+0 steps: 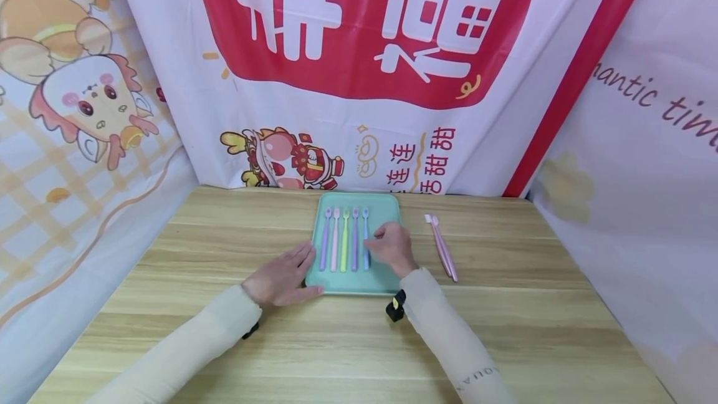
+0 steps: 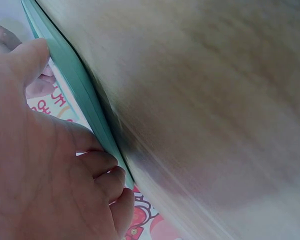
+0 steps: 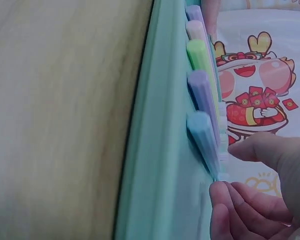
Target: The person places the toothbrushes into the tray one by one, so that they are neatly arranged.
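On a mint-green tray several toothbrushes lie side by side, heads away from me: a purple one, pink, yellow-green, another purple and a light blue toothbrush at the right end. My right hand is over the tray beside the blue toothbrush. Its thumb overlaps the handle in the head view; the right wrist view shows thumb and forefinger parted around it, other fingers bent. At the tray's near left corner my left hand rests, fingers extended along the left side and thumb at the near rim.
Two pink toothbrushes lie together on the wooden table, right of the tray. A printed curtain hangs at the table's back edge, and patterned cloths stand along both sides.
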The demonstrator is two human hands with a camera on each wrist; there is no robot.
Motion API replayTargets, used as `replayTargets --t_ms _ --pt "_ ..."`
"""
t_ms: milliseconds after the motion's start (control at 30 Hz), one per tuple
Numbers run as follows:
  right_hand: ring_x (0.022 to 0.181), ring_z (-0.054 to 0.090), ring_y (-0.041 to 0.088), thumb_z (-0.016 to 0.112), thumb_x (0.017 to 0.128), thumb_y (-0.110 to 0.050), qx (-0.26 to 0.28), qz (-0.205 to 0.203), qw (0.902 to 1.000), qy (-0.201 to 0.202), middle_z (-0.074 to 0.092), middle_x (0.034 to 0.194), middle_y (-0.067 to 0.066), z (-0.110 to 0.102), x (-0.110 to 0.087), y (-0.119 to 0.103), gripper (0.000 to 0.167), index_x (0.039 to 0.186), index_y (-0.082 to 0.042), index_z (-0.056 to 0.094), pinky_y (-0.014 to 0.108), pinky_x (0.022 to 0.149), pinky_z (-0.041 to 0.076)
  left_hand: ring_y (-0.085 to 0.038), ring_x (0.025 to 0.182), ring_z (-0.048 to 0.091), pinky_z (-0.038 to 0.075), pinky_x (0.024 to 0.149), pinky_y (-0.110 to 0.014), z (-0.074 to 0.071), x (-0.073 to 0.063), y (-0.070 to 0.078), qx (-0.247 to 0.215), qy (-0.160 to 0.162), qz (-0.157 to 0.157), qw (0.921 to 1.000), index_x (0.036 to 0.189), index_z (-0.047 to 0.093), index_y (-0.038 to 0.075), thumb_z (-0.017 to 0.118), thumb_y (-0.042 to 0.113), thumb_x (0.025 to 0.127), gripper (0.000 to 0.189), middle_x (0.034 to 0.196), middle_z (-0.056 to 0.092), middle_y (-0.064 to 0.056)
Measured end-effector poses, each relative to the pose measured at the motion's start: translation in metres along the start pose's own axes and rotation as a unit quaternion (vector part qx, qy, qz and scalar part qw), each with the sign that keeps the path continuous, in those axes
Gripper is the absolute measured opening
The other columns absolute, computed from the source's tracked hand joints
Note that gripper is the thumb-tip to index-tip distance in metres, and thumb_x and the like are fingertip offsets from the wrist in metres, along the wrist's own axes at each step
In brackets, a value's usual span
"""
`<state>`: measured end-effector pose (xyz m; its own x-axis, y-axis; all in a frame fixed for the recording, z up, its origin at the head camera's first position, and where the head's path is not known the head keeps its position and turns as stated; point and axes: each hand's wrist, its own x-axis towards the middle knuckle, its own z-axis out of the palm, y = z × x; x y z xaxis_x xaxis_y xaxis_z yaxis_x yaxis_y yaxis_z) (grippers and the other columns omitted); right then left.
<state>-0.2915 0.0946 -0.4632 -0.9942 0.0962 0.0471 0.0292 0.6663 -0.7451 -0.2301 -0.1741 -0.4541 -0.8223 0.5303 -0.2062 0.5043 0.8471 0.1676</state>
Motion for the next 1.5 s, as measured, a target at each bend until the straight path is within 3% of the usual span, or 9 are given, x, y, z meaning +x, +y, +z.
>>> replayTargets --t_ms 333,667,900,1233,1500 --pt "0.112 0.074 0.029 0.083 0.09 -0.017 -0.003 -0.12 0.9897 -0.077 0.076 0.122 0.02 -0.033 0.013 0.018 0.048 0.13 0.003 0.069 0.04 0.099 0.062 -0.041 0.163 0.023 0.027 0.132 -0.056 0.0 -0.001 -0.001 -0.001 0.0 0.001 1.0 0.164 0.027 -0.007 0.05 0.064 0.105 0.095 0.175 0.02 -0.025" --pt "0.118 0.074 0.032 0.081 0.092 -0.016 -0.059 -0.18 0.9771 -0.096 0.073 0.132 0.022 -0.076 0.019 0.023 0.051 0.137 0.003 0.066 0.041 0.101 0.062 -0.041 0.163 0.023 0.028 0.132 -0.055 0.001 0.001 -0.001 0.0 0.003 0.004 1.0 0.163 0.027 -0.007 0.05 0.063 0.105 0.094 0.175 0.02 -0.025" --pt "0.12 0.071 0.037 0.082 0.09 -0.012 -0.088 -0.201 0.9702 -0.104 0.071 0.133 0.024 -0.109 0.018 0.021 0.054 0.138 0.005 0.064 0.049 0.106 0.059 -0.04 0.164 0.022 0.027 0.133 -0.054 0.001 0.002 -0.003 0.0 0.001 -0.001 1.0 0.164 0.026 -0.005 0.05 0.065 0.104 0.096 0.175 0.019 -0.024" --pt "0.111 0.075 0.035 0.081 0.088 -0.009 -0.161 -0.242 0.9526 -0.091 0.075 0.125 0.024 -0.137 0.017 0.032 0.05 0.134 0.005 0.067 0.046 0.097 0.063 -0.04 0.163 0.024 0.027 0.133 -0.055 0.001 0.0 -0.002 -0.001 0.005 0.002 1.0 0.164 0.027 -0.005 0.05 0.065 0.104 0.096 0.175 0.021 -0.024" --pt "0.11 0.074 0.036 0.079 0.09 -0.008 -0.177 -0.228 0.9528 -0.095 0.076 0.123 0.022 -0.152 0.017 0.047 0.047 0.133 0.005 0.068 0.047 0.095 0.064 -0.041 0.163 0.024 0.028 0.132 -0.055 -0.001 0.0 0.0 0.001 0.002 0.002 1.0 0.164 0.027 -0.006 0.051 0.065 0.104 0.096 0.175 0.021 -0.025"
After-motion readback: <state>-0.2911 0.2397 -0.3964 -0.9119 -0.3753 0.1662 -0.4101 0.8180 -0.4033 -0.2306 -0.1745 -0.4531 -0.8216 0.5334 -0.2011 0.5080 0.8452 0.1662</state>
